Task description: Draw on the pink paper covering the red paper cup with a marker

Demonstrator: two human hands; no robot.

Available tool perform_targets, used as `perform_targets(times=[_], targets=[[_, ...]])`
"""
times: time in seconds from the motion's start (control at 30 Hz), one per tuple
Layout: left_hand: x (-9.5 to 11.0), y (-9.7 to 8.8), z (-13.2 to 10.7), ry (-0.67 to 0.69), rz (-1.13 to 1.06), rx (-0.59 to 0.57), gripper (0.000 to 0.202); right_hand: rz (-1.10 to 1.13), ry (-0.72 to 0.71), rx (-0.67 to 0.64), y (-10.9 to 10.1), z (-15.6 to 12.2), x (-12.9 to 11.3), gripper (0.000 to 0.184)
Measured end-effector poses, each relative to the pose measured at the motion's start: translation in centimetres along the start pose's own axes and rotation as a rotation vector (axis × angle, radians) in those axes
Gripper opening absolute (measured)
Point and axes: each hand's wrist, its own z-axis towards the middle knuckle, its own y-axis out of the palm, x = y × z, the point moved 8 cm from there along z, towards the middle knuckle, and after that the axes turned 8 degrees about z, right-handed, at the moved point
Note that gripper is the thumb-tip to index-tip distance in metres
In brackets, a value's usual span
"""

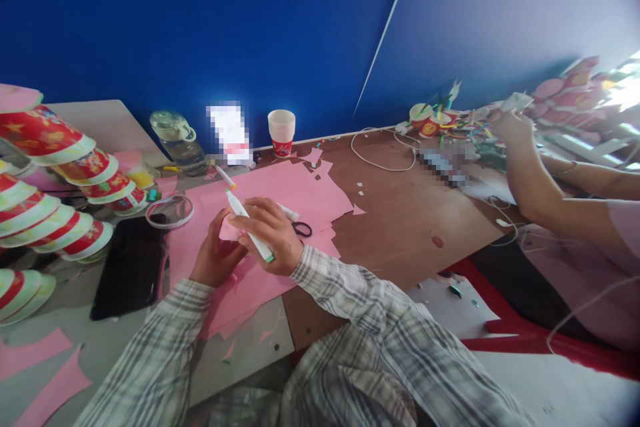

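Note:
My right hand (273, 235) is closed around a white marker (244, 213) with green ends, held slantwise with its far tip up and to the left. My left hand (216, 253) pinches a small pink paper piece (229, 229) just under that marker, the two hands touching. Both hover over large pink paper sheets (295, 190) spread on the brown table (410, 227). Black scissors (302, 229) lie partly hidden behind my right hand.
Stacks of red-and-white paper bowls (45, 213) fill the left. A tape roll (170, 211), black tablet (130, 267), water bottle (177, 137), paper cup (281, 131) and white cable (380, 153) lie around. Another person's arms (540, 187) work at the right among paper crafts.

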Motion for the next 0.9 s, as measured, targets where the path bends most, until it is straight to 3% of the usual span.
perform_targets(times=[0.2, 0.73, 0.9], targets=[[1.6, -0.9, 0.2, 0.131, 0.226, 0.053, 0.072, -0.029, -0.002, -0.050, 0.6, -0.3, 0.7, 0.051], [4.3, -1.3, 0.5, 0.313, 0.318, 0.101, 0.062, -0.056, -0.068, -0.109, 0.8, -0.6, 1.1, 0.041], [3.6, -1.2, 0.5, 0.213, 0.232, 0.066, 0.064, -0.051, -0.054, -0.103, 0.7, -0.5, 1.0, 0.035]])
